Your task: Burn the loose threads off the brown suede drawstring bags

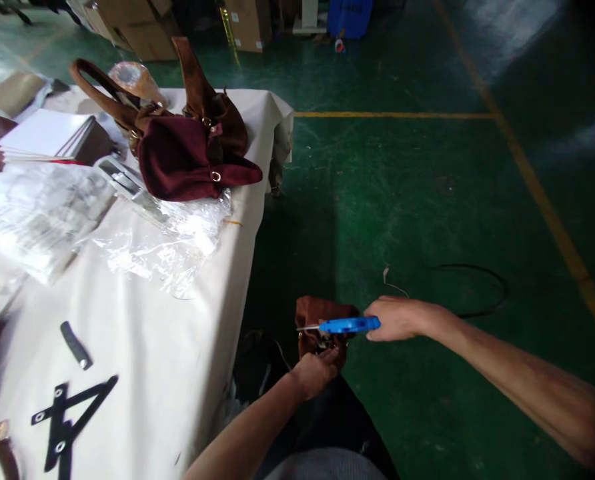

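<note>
My left hand [316, 375] grips the near side of a small brown bag [322, 310] over my lap, beside the table. Metal rings show at the bag's sides. My right hand [391, 319] is closed around the end of a blue-handled tool [350, 325] with a thin metal tip, which points left across the bag. The tool's exact kind is not clear, and whether its tip touches the bag cannot be seen. Part of the bag lies hidden behind the tool and my left fingers.
On the white-covered table [142, 353] at left lie maroon and brown handbags [177, 157], plastic wrapping [162, 257], a stack of white cards [45, 137] and black straps with metal snaps [57, 427]. A thin black strip [500, 280] lies on the green floor. Cardboard boxes [247, 23] stand behind.
</note>
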Action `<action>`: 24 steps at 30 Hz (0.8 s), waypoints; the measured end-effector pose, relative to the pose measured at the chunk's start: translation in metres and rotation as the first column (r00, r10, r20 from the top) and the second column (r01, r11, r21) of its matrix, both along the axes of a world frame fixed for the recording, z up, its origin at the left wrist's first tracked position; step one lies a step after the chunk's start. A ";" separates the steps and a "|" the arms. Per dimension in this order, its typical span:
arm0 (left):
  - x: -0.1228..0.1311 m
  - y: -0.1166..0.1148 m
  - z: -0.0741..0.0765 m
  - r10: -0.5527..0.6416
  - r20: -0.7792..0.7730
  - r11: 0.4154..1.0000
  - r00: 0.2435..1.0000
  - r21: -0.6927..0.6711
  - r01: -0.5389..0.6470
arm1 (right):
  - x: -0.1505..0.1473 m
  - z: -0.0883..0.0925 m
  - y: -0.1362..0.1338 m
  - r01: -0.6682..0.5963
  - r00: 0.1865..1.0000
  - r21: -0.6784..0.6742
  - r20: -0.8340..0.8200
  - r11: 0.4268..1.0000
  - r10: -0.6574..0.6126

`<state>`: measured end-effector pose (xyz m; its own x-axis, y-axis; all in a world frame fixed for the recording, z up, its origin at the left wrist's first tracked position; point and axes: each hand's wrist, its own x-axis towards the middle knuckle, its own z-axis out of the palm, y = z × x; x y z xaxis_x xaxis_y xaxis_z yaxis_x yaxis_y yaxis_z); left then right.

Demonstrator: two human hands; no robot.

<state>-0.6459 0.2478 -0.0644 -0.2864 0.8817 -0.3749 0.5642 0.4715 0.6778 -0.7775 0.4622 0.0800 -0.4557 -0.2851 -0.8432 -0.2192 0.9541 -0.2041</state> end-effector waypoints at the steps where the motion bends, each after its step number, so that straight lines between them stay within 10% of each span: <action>1: 0.004 0.006 0.002 -0.039 -0.028 0.999 0.999 0.019 0.040 | -0.002 -0.003 0.000 -0.002 1.000 0.046 -0.019 0.999 0.003; 11: 0.017 0.012 0.019 -0.043 -0.012 0.998 0.999 0.038 0.044 | 0.042 -0.005 0.094 0.236 0.951 0.184 0.159 0.954 -0.265; 16: -0.003 -0.014 0.016 0.238 0.319 0.945 0.918 0.143 -0.294 | 0.065 -0.008 0.110 0.387 0.910 0.144 0.104 0.911 -0.402; 19: -0.016 -0.038 0.015 0.511 0.626 0.694 0.589 0.104 -0.713 | 0.076 -0.016 0.105 0.445 0.872 0.138 0.159 0.885 -0.463; 24: -0.034 -0.084 0.010 0.547 0.780 -0.045 -0.304 -0.335 -0.941 | 0.094 -0.034 0.087 0.598 0.756 0.078 0.275 0.798 -0.593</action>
<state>-0.6802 0.1635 -0.0549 -0.6870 0.1168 -0.7172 -0.7157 -0.2793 0.6401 -0.6839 0.5489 0.0464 -0.2912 -0.0462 -0.9556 0.4586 0.8699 -0.1818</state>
